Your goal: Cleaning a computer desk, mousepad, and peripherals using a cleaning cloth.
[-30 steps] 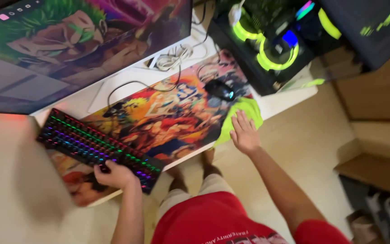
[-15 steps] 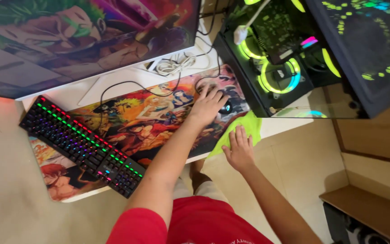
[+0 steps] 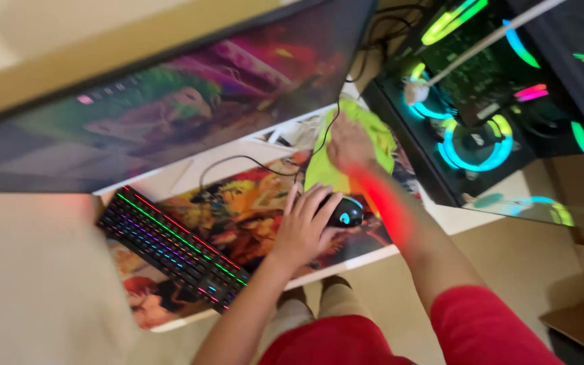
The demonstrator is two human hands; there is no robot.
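The black mouse [image 3: 343,212] sits near the front edge of the picture-printed desk mat [image 3: 251,209], and the left hand [image 3: 305,226] lies over it, fingers draped across its top and side, holding it rather than spread flat. Just behind it, the yellow-green cloth [image 3: 353,145] lies on the mat's far right end, right beside the glass-sided computer case [image 3: 488,115] with its glowing ring fans. The right hand [image 3: 349,143] is pressed down on that cloth, palm flat as far as the blur lets me tell.

To the left, a black keyboard [image 3: 174,247] with rainbow-lit keys lies at a slant across the mat, and a dark cable [image 3: 251,162] runs back under the wide monitor [image 3: 170,115] that hangs over the white counter [image 3: 190,172].

To wipe well here, I'd judge: keep the mouse lifted or held clear so the cloth can pass beneath, keep the palm's pressure even, and mind the cable and the case's glass wall close by so the cloth doesn't snag or drag anything along.
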